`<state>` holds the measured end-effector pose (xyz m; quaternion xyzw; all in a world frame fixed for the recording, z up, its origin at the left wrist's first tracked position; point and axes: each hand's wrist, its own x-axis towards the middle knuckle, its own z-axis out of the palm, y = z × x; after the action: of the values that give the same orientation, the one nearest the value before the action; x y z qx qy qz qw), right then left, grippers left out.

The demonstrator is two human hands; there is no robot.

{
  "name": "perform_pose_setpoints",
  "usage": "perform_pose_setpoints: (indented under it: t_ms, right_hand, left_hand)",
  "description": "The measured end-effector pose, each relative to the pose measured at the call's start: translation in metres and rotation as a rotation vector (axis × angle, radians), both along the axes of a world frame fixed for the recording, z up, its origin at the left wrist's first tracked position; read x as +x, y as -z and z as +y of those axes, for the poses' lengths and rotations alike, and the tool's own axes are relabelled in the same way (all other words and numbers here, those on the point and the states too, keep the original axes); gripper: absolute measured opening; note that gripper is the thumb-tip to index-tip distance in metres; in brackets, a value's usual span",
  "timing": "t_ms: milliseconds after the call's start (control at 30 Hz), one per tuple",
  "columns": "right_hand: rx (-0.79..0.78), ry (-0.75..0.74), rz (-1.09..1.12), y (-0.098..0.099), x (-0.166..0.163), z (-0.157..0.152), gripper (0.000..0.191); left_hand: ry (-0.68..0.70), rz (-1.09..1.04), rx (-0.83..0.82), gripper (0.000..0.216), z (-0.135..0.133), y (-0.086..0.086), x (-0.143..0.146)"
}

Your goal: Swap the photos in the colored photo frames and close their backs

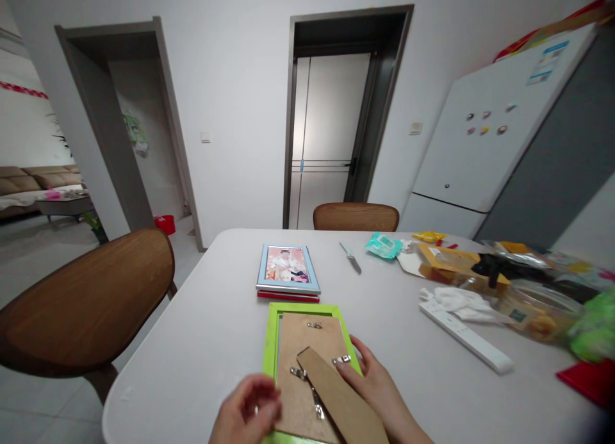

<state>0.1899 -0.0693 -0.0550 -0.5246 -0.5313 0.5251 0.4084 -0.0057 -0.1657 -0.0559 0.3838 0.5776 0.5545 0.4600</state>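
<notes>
A lime-green picture frame (270,341) lies face down before me. Its brown backing board (295,361) has metal clips around it, and a brown easel stand (343,396) slants across the board. My right hand (379,383) grips the frame's right edge, thumb on the board by a clip (341,360). At the lower left edge of the frame is my left hand (250,409), slightly blurred, its fingers curled toward the thumb; whatever is between them is hidden. Just beyond lies a light blue picture frame (262,269) with a photo, stacked on a red one (288,297).
A knife (352,261) rests on the white table (216,316) near a teal packet (383,245). On the right are a white power strip (466,338), crumpled white tissue (459,302), a clear food tub (538,309) and assorted packaging. Wooden chairs (91,303) stand left and behind.
</notes>
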Motion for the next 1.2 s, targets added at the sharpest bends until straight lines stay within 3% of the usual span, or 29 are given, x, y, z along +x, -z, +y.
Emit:
perform_pose_setpoints:
  t_ms: [67,167,267,367,500,700,1000,1200]
  right_hand:
    - [0.073,0.015,-0.143,0.001,-0.001,0.008,0.069]
    - [0.148,0.000,-0.316,-0.002,-0.003,0.014,0.063]
    - [0.189,-0.031,-0.431,-0.008,-0.003,0.015,0.060]
    - [0.213,-0.054,-0.529,-0.011,-0.001,0.016,0.058]
    - [0.234,-0.054,-0.640,-0.011,0.003,0.023,0.054]
    - [0.264,-0.089,-0.769,-0.011,0.006,0.030,0.057]
    - [0.329,-0.127,-0.888,-0.007,0.008,0.037,0.053]
    - [0.357,-0.315,-0.757,-0.036,0.022,0.020,0.044]
  left_hand:
    - [-0.049,0.442,0.110,0.025,0.035,-0.017,-0.018]
    - [-0.139,0.595,0.094,0.045,0.099,-0.029,-0.044]
    - [-0.175,0.690,0.064,0.053,0.150,-0.025,-0.053]
    - [-0.173,0.749,0.047,0.038,0.174,-0.016,-0.046]
    - [-0.187,0.804,0.037,0.032,0.183,-0.010,-0.033]
    - [-0.159,0.827,0.006,0.050,0.171,-0.011,-0.034]
    - [0.090,0.894,-0.008,0.063,0.056,0.002,-0.004]
    - [0.063,0.892,-0.018,0.063,0.047,0.002,0.005]
